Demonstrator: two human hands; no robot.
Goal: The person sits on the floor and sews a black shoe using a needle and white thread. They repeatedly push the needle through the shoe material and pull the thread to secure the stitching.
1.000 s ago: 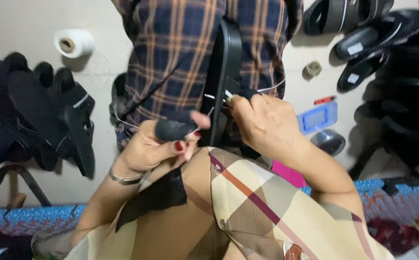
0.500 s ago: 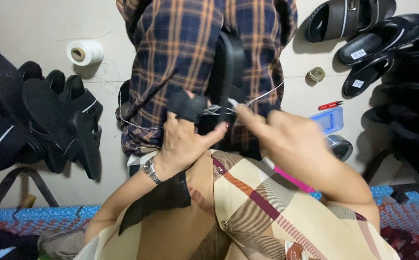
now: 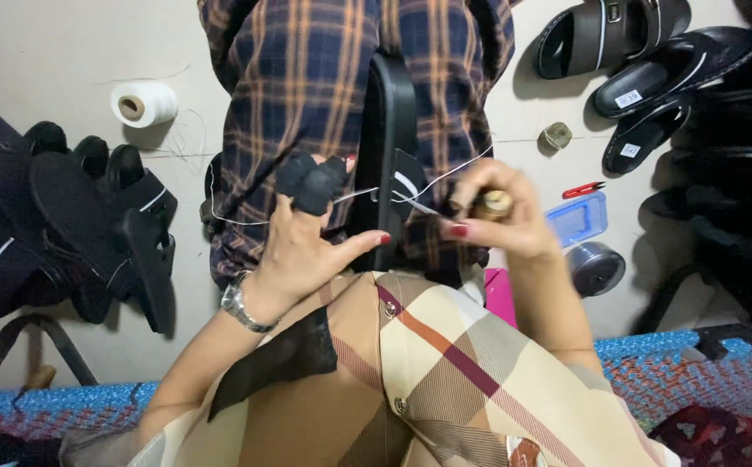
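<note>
1. Since half a second ago, the right hand (image 3: 501, 216) has drawn away from the left hand (image 3: 307, 238), and a white thread (image 3: 432, 186) now runs taut between them; the head view has tilted a little, showing more floor at left.
2. Left hand: fingers curled against the upright black sandal sole (image 3: 389, 156), 2 fingertips capped in black fabric sleeves (image 3: 311, 183), thumb stretched toward the sole's lower edge, a metal wristwatch (image 3: 242, 304) on the wrist.
3. Right hand: closed narrow around a small brass-coloured tool handle (image 3: 491, 204), its metal point aimed at the sole; the motion is blurred, so the exact grip cannot be told.
4. Sole: stands on edge between the two hands, in front of a seated person's plaid shirt (image 3: 307, 78) and above the worker's beige checked garment (image 3: 480, 372).
5. Floor: pale and bare in patches (image 3: 64, 43), it carries a white thread spool (image 3: 142, 104) at upper left and a heap of black sandals (image 3: 90, 225) at left.
6. Right side: finished black sandals (image 3: 644, 60) lie near a small round reel (image 3: 556, 136), red snips (image 3: 583, 188), a blue plastic box (image 3: 576, 219) and a round metal tin (image 3: 596, 268).
7. Foreground: a blue woven mat (image 3: 678, 363) edges the lower frame, with a black strap (image 3: 12, 346) at lower left.
</note>
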